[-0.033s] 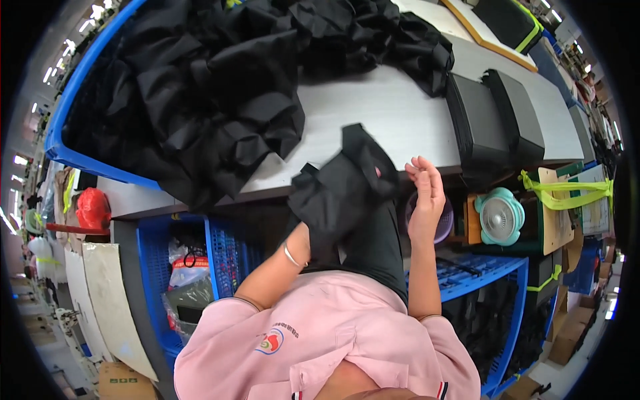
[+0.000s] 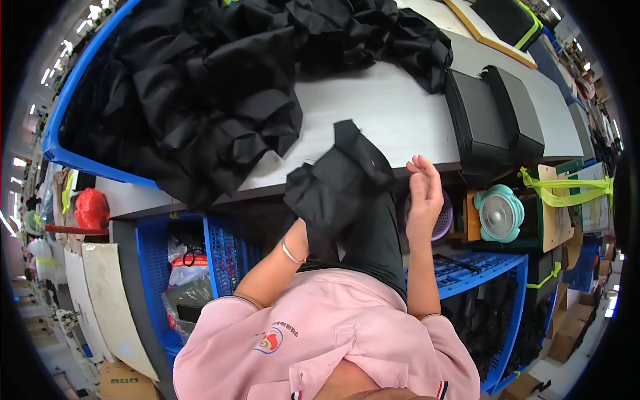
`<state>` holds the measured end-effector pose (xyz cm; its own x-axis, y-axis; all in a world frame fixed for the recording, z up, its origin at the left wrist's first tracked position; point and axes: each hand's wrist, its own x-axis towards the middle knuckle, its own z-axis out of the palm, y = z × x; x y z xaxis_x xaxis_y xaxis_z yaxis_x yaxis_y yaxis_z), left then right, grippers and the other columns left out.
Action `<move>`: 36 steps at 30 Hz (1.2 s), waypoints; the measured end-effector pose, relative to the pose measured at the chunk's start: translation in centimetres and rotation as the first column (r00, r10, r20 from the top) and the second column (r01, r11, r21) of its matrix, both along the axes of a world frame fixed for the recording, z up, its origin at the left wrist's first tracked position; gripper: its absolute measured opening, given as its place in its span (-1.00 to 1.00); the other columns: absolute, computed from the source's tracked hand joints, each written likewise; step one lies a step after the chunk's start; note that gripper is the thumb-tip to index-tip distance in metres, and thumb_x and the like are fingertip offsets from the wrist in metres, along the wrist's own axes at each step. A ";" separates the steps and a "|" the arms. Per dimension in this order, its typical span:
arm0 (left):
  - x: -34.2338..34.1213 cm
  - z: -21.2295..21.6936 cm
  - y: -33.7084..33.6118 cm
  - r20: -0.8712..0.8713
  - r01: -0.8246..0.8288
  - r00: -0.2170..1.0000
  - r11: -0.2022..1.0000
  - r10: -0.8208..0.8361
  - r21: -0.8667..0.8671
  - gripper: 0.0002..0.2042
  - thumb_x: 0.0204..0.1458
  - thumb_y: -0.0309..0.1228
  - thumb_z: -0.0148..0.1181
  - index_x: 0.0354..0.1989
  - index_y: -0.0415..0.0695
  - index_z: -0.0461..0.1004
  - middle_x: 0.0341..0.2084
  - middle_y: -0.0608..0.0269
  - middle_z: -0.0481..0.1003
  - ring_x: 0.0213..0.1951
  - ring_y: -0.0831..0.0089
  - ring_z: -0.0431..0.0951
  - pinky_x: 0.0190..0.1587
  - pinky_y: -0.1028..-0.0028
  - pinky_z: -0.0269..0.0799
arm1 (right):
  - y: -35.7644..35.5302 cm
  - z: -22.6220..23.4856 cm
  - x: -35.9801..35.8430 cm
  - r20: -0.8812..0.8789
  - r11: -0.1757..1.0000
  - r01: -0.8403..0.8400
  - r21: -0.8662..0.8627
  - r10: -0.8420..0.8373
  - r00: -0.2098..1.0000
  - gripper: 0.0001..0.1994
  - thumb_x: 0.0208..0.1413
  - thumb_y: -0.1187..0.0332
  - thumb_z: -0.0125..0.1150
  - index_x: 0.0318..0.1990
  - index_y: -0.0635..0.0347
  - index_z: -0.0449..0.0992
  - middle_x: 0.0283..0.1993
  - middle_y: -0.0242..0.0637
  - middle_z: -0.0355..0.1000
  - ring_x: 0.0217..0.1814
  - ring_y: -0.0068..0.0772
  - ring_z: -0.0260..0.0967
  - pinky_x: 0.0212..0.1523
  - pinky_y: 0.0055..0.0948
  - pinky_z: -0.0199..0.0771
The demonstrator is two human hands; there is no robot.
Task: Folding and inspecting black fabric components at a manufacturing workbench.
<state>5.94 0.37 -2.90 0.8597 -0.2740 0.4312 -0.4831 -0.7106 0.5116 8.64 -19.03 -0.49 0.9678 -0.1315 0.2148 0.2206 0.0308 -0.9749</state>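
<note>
We held the black fabric piece at the near edge of the grey table, partly draped over the edge and hanging toward the lap. Our left hand was buried in the cloth, evidently gripping it from below; the fingers themselves were hidden, so we could not tell how tightly they closed. Our right hand stood apart from the cloth, just beside its right side, palm open and fingers spread, holding nothing. A silver bracelet sat on the left wrist.

In our judgement, handling this piece well called for the following:

1. Bring the free hand onto the loose edge so both hands controlled the cloth.
2. Keep the piece over the bare table area, clear of the large heap of black fabric to the left, to avoid mixing pieces.
3. Leave the two black boxes on the right undisturbed.

The limp material seemed likely to slip off the edge if released.
</note>
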 end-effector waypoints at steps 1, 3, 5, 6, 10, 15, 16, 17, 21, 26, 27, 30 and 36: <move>0.2 0.8 0.1 0.000 0.004 1.000 0.998 -0.004 -0.057 -0.52 0.12 -0.42 0.15 0.26 -0.13 0.34 0.21 0.15 0.40 0.17 0.19 0.42 0.24 0.35 0.30 | 0.1 -0.6 -0.2 0.133 0.977 0.035 -0.209 -0.007 0.991 -0.56 0.18 0.43 0.24 0.18 0.36 0.36 0.10 -0.15 0.43 0.14 -0.27 0.40 0.21 -0.33 0.32; 0.4 0.7 0.1 -0.003 0.016 1.000 0.993 -0.016 -0.114 -0.52 0.11 -0.43 0.16 0.26 -0.13 0.35 0.21 0.16 0.40 0.18 0.20 0.41 0.24 0.33 0.31 | 0.2 -0.8 -0.7 0.299 0.862 0.123 -0.492 0.035 0.954 -0.42 0.03 0.40 0.38 0.21 0.33 0.34 0.18 -0.05 0.35 0.21 -0.10 0.34 0.22 -0.26 0.32; 0.1 -0.8 -0.2 -0.007 0.030 0.999 0.988 -0.032 -0.154 -0.52 0.11 -0.43 0.16 0.25 -0.14 0.35 0.18 0.17 0.42 0.18 0.21 0.41 0.24 0.32 0.31 | 0.8 -1.2 -0.9 0.403 0.760 0.193 -0.620 0.098 0.910 -0.35 -0.06 0.43 0.42 0.23 0.33 0.32 0.24 -0.02 0.28 0.26 0.02 0.26 0.26 -0.16 0.27; -0.1 -1.4 -0.4 -0.010 0.037 0.999 0.987 -0.039 -0.154 -0.52 0.11 -0.43 0.16 0.25 -0.14 0.35 0.18 0.17 0.42 0.18 0.21 0.41 0.24 0.32 0.31 | 1.1 -1.0 -0.8 0.460 0.680 0.262 -0.684 0.124 0.879 -0.33 -0.10 0.43 0.44 0.22 0.35 0.31 0.25 -0.03 0.27 0.27 -0.02 0.25 0.29 -0.12 0.22; -1.7 -2.7 -1.8 -0.066 0.053 0.996 0.984 -0.065 -0.167 -0.61 0.19 -0.36 0.09 0.19 -0.20 0.37 0.14 0.07 0.40 0.19 0.20 0.37 0.27 0.33 0.25 | 1.1 -3.0 0.3 0.587 0.634 0.392 -0.667 0.123 0.800 -0.50 0.02 0.50 0.36 0.15 0.35 0.38 -0.07 -0.10 0.46 0.04 -0.12 0.39 0.06 -0.29 0.39; -3.0 -7.9 -2.3 -0.240 -0.040 0.885 0.451 -0.398 -0.892 -0.57 0.29 -0.34 0.00 0.30 -0.17 0.25 0.24 0.16 0.33 0.26 0.32 0.30 0.35 0.39 0.16 | 0.2 -3.8 0.6 -0.161 0.992 0.014 -0.128 -0.035 0.986 -0.83 0.25 0.45 0.17 -0.07 0.35 0.51 -0.41 -0.43 0.45 -0.39 -0.76 0.29 -0.34 -0.68 0.28; -2.3 -8.0 -1.9 -0.284 -0.005 0.889 0.612 -0.360 -0.791 -0.56 0.32 -0.32 -0.04 0.33 -0.16 0.20 0.25 0.18 0.31 0.26 0.34 0.29 0.35 0.41 0.15 | 0.3 -4.1 0.8 -0.200 0.994 -0.004 0.105 0.025 0.980 -0.86 0.26 0.45 0.16 -0.10 0.32 0.53 -0.41 -0.55 0.40 -0.41 -0.81 0.19 -0.38 -0.71 0.20; -1.9 -8.1 -1.6 -0.320 0.028 0.894 0.751 -0.314 -0.660 -0.55 0.34 -0.31 -0.08 0.36 -0.16 0.16 0.26 0.19 0.29 0.27 0.36 0.28 0.36 0.43 0.13 | 0.3 -4.1 0.6 -0.180 1.000 -0.024 0.015 0.026 0.983 -0.85 0.26 0.46 0.16 -0.10 0.33 0.53 -0.42 -0.52 0.41 -0.39 -0.80 0.22 -0.36 -0.70 0.23; -2.1 -8.5 -1.0 -0.326 -0.024 0.854 0.595 -0.406 -0.804 -0.53 0.33 -0.28 -0.06 0.36 -0.16 0.16 0.27 0.18 0.28 0.27 0.34 0.27 0.36 0.42 0.13 | 0.7 -3.4 -0.7 -0.051 0.949 -0.108 -0.295 0.097 0.994 -0.80 0.21 0.47 0.20 -0.07 0.39 0.54 -0.27 -0.35 0.50 -0.25 -0.66 0.37 -0.21 -0.63 0.38; -3.6 -8.7 -0.5 -0.298 -0.156 0.785 0.293 -0.543 -0.943 -0.50 0.32 -0.24 -0.04 0.37 -0.18 0.16 0.28 0.17 0.26 0.29 0.31 0.26 0.37 0.41 0.12 | -0.2 -2.7 -0.8 -0.039 0.860 -0.110 -0.498 0.105 0.994 -0.79 0.10 0.46 0.27 -0.14 0.41 0.56 -0.14 -0.23 0.52 -0.30 -0.53 0.42 -0.27 -0.52 0.41; -3.8 -8.8 -0.5 -0.286 -0.185 0.771 0.229 -0.570 -0.956 -0.50 0.32 -0.23 -0.03 0.37 -0.18 0.16 0.29 0.16 0.26 0.29 0.30 0.26 0.37 0.41 0.12 | -0.7 -3.4 -0.6 -0.122 0.911 -0.195 -0.362 0.161 0.979 -0.81 0.09 0.48 0.25 -0.16 0.41 0.56 -0.13 -0.22 0.52 -0.30 -0.48 0.43 -0.26 -0.51 0.41; -4.3 -8.6 -0.9 -0.259 -0.252 0.731 0.103 -0.631 -0.962 -0.49 0.31 -0.21 -0.02 0.37 -0.18 0.16 0.29 0.16 0.25 0.29 0.29 0.25 0.37 0.41 0.12 | -1.0 -3.6 -0.6 -0.227 0.934 -0.255 -0.251 0.199 0.953 -0.86 0.06 0.55 0.18 -0.22 0.41 0.55 -0.13 -0.20 0.51 -0.26 -0.37 0.46 -0.24 -0.45 0.42; -3.7 -27.3 1.4 -0.358 -0.213 0.896 0.962 0.262 0.172 -0.55 0.29 -0.24 -0.01 0.28 -0.21 0.27 0.15 0.12 0.36 0.17 0.22 0.34 0.31 0.39 0.20 | -0.2 -2.2 0.0 -0.123 0.835 -0.202 -0.511 0.161 0.979 -0.86 0.01 0.58 0.19 -0.27 0.44 0.58 -0.03 -0.24 0.52 -0.09 -0.40 0.47 -0.08 -0.43 0.41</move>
